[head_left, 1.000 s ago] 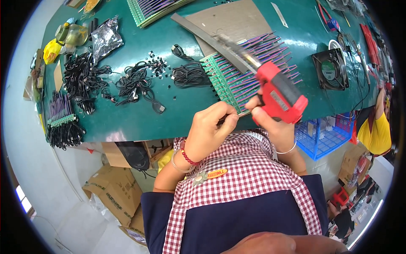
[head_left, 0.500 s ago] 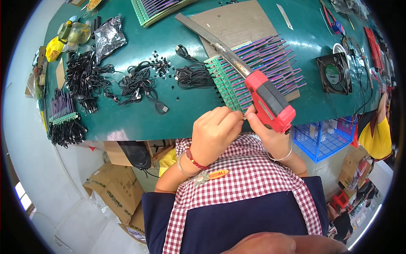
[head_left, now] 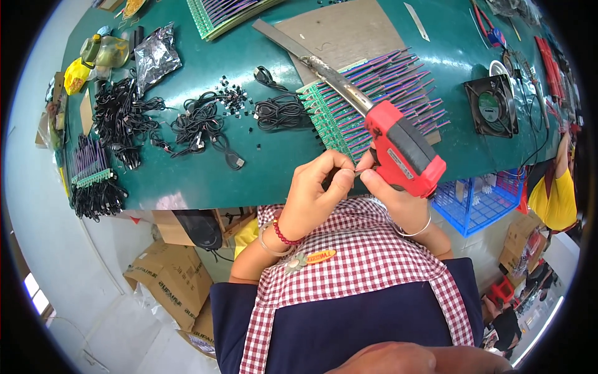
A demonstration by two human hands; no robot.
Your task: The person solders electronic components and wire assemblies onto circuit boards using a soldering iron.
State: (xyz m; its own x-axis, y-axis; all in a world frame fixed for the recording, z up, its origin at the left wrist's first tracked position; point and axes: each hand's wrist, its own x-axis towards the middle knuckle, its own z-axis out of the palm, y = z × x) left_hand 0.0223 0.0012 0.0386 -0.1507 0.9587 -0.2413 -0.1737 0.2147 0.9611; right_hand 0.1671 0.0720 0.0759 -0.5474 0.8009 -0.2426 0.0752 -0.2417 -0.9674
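My right hand point(head_left: 395, 198) is curled under a red-and-black gun-shaped tool point(head_left: 402, 149) with a long metal barrel. The tool's body hides most of its grip and my fingers there. Up and to the left runs the barrel, over a row of green circuit boards point(head_left: 327, 121) with purple wires. Close in front of the boards, my left hand point(head_left: 314, 190) pinches thumb against forefinger, meeting my right thumb and fingertip. Whatever lies between these fingertips is too small to make out.
Black cable bundles point(head_left: 280, 112) and small black parts point(head_left: 233, 98) lie left of the boards. Wired boards point(head_left: 93, 174) stand at far left. Beneath the boards is a brown sheet point(head_left: 349, 37). A black fan point(head_left: 490, 106) stands right, above a blue crate point(head_left: 473, 206).
My left hand has turned, its thumb now showing against the forefinger. The red tool has shifted slightly to the right at its rear end. My right hand stays nearly in place.
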